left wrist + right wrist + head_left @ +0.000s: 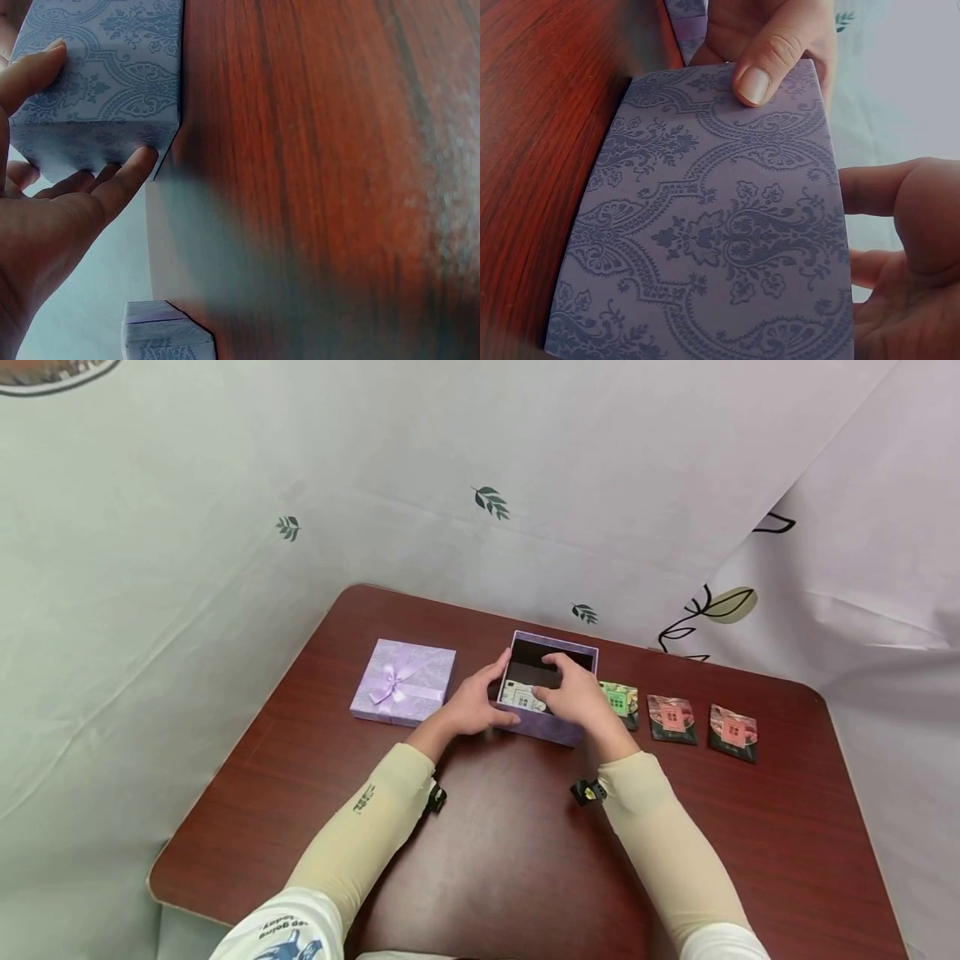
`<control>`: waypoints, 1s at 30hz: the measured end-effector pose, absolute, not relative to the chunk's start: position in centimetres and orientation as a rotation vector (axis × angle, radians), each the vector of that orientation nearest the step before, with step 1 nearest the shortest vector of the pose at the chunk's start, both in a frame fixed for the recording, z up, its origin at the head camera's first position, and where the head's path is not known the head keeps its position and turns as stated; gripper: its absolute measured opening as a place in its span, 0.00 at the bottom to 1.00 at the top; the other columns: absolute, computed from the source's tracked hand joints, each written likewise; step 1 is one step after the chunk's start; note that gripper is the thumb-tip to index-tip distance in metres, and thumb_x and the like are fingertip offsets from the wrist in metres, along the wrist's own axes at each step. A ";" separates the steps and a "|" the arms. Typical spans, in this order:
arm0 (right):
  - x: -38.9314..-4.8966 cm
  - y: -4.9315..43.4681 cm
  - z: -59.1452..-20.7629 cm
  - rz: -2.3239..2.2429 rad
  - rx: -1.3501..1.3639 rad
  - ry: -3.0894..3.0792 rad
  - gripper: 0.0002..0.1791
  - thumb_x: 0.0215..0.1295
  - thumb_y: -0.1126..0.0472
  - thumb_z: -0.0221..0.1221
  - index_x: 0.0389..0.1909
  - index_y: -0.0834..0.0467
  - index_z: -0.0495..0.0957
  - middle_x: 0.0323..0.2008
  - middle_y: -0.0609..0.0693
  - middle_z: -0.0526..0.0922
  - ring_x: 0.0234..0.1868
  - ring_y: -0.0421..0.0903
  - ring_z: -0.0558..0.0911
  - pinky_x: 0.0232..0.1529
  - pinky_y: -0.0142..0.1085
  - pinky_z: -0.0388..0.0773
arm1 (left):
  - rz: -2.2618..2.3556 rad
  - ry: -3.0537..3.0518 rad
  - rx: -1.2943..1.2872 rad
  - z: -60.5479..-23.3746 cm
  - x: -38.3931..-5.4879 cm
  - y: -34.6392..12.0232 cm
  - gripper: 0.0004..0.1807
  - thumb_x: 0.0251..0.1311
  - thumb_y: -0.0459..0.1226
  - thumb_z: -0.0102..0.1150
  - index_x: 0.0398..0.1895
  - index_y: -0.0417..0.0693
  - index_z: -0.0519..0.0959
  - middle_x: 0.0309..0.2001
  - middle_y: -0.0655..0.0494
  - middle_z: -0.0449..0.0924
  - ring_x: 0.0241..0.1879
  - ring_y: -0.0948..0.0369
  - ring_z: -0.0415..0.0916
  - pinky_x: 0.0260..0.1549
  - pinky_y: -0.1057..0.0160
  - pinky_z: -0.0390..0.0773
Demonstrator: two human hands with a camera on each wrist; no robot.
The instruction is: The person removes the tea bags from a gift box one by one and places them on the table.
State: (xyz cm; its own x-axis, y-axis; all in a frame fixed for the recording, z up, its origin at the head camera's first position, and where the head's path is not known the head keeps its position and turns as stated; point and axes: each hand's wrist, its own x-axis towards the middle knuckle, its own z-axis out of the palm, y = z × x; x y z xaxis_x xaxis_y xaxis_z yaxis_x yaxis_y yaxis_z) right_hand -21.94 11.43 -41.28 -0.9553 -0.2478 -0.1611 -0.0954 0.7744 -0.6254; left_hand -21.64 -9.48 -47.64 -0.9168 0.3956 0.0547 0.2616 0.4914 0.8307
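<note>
My left hand (474, 702) grips the purple box (536, 725) at twelve o'clock on the desk (495, 860), while my right hand (579, 695), thumb and forefinger parted around nothing, hangs beside the pale sachet (521, 695) inside.

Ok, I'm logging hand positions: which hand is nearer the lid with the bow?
Left. The left hand, holding the open box by its near left corner, is just right of the lid; the right hand is farther right, over the box.
</note>
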 end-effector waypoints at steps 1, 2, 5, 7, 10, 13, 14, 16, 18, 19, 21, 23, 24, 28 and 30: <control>-22.0 11.4 -41.3 -0.942 -0.263 2.731 0.33 0.67 0.53 0.63 0.71 0.56 0.66 0.66 0.61 0.72 0.60 0.61 0.73 0.57 0.58 0.70 | 1.401 2.586 0.572 -47.6 -21.7 -9.5 0.64 0.47 0.39 0.81 0.82 0.58 0.45 0.76 0.49 0.56 0.73 0.57 0.54 0.68 0.58 0.57; -22.0 11.4 -41.3 -0.940 -0.262 2.726 0.33 0.67 0.53 0.62 0.71 0.56 0.66 0.65 0.61 0.72 0.60 0.61 0.73 0.56 0.58 0.70 | 1.400 2.585 0.568 -47.6 -21.7 -9.5 0.64 0.47 0.39 0.81 0.82 0.59 0.45 0.76 0.50 0.56 0.73 0.57 0.54 0.68 0.58 0.57; -22.2 11.2 -41.3 -0.931 -0.256 2.710 0.33 0.67 0.54 0.62 0.71 0.57 0.66 0.65 0.61 0.72 0.60 0.61 0.74 0.56 0.58 0.70 | 1.395 2.586 0.565 -47.6 -21.7 -9.4 0.64 0.47 0.39 0.80 0.82 0.59 0.45 0.76 0.50 0.56 0.73 0.57 0.54 0.68 0.58 0.57; -22.2 11.1 -41.4 -0.923 -0.256 2.699 0.33 0.67 0.54 0.62 0.70 0.57 0.67 0.65 0.62 0.72 0.60 0.61 0.74 0.56 0.58 0.71 | 1.392 2.588 0.562 -47.7 -21.7 -9.4 0.64 0.47 0.39 0.81 0.82 0.59 0.45 0.76 0.50 0.56 0.73 0.57 0.54 0.68 0.59 0.56; -22.4 11.0 -41.6 -0.916 -0.249 2.676 0.32 0.67 0.54 0.62 0.70 0.57 0.67 0.65 0.62 0.72 0.59 0.61 0.74 0.56 0.57 0.71 | 1.388 2.593 0.562 -47.7 -21.7 -9.4 0.64 0.47 0.39 0.81 0.82 0.58 0.45 0.76 0.49 0.56 0.73 0.57 0.54 0.68 0.58 0.56; -22.5 10.9 -41.7 -0.909 -0.243 2.661 0.32 0.67 0.54 0.62 0.70 0.58 0.68 0.65 0.61 0.72 0.59 0.60 0.74 0.57 0.57 0.70 | 1.387 2.596 0.562 -47.8 -21.7 -9.4 0.64 0.47 0.39 0.81 0.82 0.58 0.45 0.76 0.49 0.56 0.73 0.57 0.54 0.68 0.59 0.56; -22.5 10.9 -41.7 -0.908 -0.242 2.654 0.32 0.67 0.54 0.62 0.70 0.58 0.68 0.65 0.61 0.72 0.59 0.60 0.74 0.57 0.57 0.70 | 1.388 2.595 0.563 -47.7 -21.8 -9.4 0.64 0.47 0.38 0.81 0.82 0.58 0.45 0.76 0.49 0.56 0.73 0.57 0.54 0.68 0.59 0.56; -22.6 10.8 -41.8 -0.895 -0.239 2.644 0.32 0.67 0.54 0.62 0.69 0.59 0.68 0.65 0.61 0.72 0.58 0.60 0.74 0.57 0.57 0.71 | 1.391 2.593 0.568 -47.7 -21.8 -9.4 0.64 0.47 0.38 0.81 0.82 0.57 0.45 0.76 0.49 0.56 0.73 0.57 0.54 0.68 0.59 0.56; -22.7 10.8 -41.8 -0.891 -0.235 2.629 0.32 0.67 0.54 0.62 0.69 0.59 0.68 0.65 0.61 0.72 0.57 0.60 0.75 0.56 0.57 0.71 | 1.397 2.589 0.571 -47.7 -21.7 -9.4 0.64 0.48 0.38 0.80 0.82 0.56 0.45 0.76 0.49 0.55 0.73 0.57 0.53 0.68 0.59 0.56; -22.8 10.7 -41.9 -0.886 -0.232 2.621 0.32 0.67 0.54 0.62 0.69 0.60 0.68 0.65 0.61 0.72 0.57 0.60 0.75 0.56 0.57 0.71 | 1.399 2.586 0.572 -47.7 -21.7 -9.4 0.63 0.48 0.38 0.80 0.82 0.57 0.45 0.76 0.49 0.55 0.73 0.57 0.53 0.68 0.59 0.55; -22.9 10.6 -42.0 -0.873 -0.232 2.610 0.32 0.67 0.53 0.62 0.69 0.60 0.68 0.65 0.62 0.72 0.58 0.60 0.75 0.56 0.57 0.71 | 1.401 2.584 0.570 -47.6 -21.7 -9.4 0.63 0.48 0.39 0.80 0.82 0.57 0.45 0.76 0.49 0.55 0.73 0.57 0.53 0.68 0.59 0.56; -23.0 10.5 -42.1 -0.862 -0.236 2.602 0.32 0.67 0.54 0.62 0.69 0.60 0.68 0.65 0.62 0.72 0.60 0.61 0.74 0.58 0.57 0.71 | 1.401 2.584 0.567 -47.6 -21.7 -9.5 0.64 0.48 0.39 0.80 0.82 0.58 0.45 0.76 0.49 0.55 0.73 0.57 0.53 0.68 0.59 0.56; -23.0 10.5 -42.1 -0.857 -0.240 2.597 0.32 0.67 0.54 0.62 0.69 0.61 0.69 0.65 0.62 0.72 0.61 0.61 0.73 0.58 0.57 0.70 | 1.399 2.584 0.565 -47.6 -21.7 -9.5 0.64 0.48 0.39 0.80 0.82 0.58 0.45 0.76 0.49 0.55 0.73 0.57 0.53 0.68 0.59 0.56; -23.1 10.3 -42.3 -0.830 -0.255 2.589 0.31 0.67 0.53 0.62 0.68 0.61 0.70 0.65 0.61 0.72 0.64 0.61 0.71 0.61 0.56 0.68 | 1.396 2.583 0.564 -47.7 -21.6 -9.5 0.64 0.48 0.39 0.80 0.82 0.59 0.45 0.76 0.49 0.55 0.73 0.57 0.54 0.68 0.58 0.56; -23.1 10.2 -42.4 -0.817 -0.264 2.587 0.30 0.67 0.53 0.62 0.67 0.62 0.70 0.64 0.60 0.73 0.64 0.60 0.71 0.61 0.55 0.69 | 1.399 2.582 0.564 -47.7 -21.6 -9.5 0.64 0.47 0.39 0.81 0.82 0.59 0.45 0.76 0.49 0.55 0.73 0.57 0.53 0.68 0.58 0.56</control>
